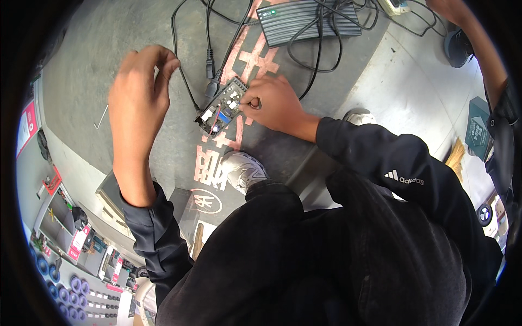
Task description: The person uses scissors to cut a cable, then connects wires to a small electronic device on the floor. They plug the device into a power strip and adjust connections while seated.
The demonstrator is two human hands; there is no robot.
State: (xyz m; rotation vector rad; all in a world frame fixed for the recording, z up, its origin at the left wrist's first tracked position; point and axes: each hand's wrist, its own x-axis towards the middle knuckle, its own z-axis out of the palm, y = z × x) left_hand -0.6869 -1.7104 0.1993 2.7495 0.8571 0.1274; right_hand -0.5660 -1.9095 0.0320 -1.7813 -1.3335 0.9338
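An open circuit board (222,108) in a black case, with a blue component and a red wire, rests on the dark mat (147,141). My right hand (277,106) is at its right edge, thumb and fingers pinched together; whatever is between the fingertips is too small to make out. To the left, my left hand (141,81) is raised over the mat with thumb and forefinger closed together. A thin black cable passes close to those fingertips, and I cannot tell what they hold. Black plugs (212,88) on cables lie against the board's upper side.
A black finned charger (304,24) with a green light sits at the far side, tangled cables over it. A thin bent metal rod (101,117) lies at left. My shoe (244,169) stands close below the board. Another person's arm (481,49) reaches in at right.
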